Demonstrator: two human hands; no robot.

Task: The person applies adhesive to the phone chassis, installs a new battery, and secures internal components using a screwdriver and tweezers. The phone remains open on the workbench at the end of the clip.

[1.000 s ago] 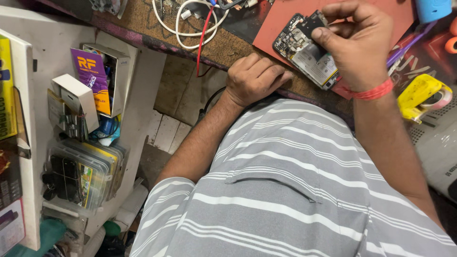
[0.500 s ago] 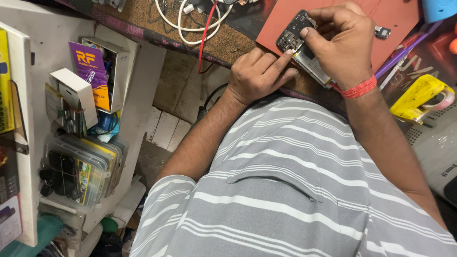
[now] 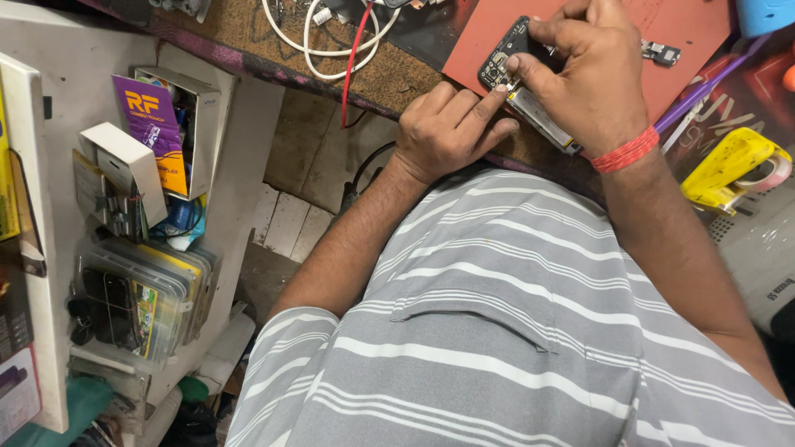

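An opened dark phone [image 3: 499, 69] with its back cover off lies tilted over the edge of a red mat [image 3: 696, 29]. My right hand [image 3: 592, 79], with a red thread around the wrist, grips the phone from above, thumb and fingers pinching its upper end. My left hand [image 3: 443, 132] rests as a loose fist at the bench edge. Its index finger is stretched out and touches the phone's near side. My grey striped shirt fills the lower part of the view.
White cable [image 3: 310, 41] and a red wire [image 3: 352, 62] lie on the brown bench top. A small part [image 3: 662, 54] sits on the mat. A yellow tape dispenser [image 3: 733, 165] is at right. A white shelf [image 3: 232, 141] with boxes and plastic cases stands at left.
My left hand's index finger has stretched out from the fist and now touches the phone. My right hand has shifted its pinch on the phone's upper end.
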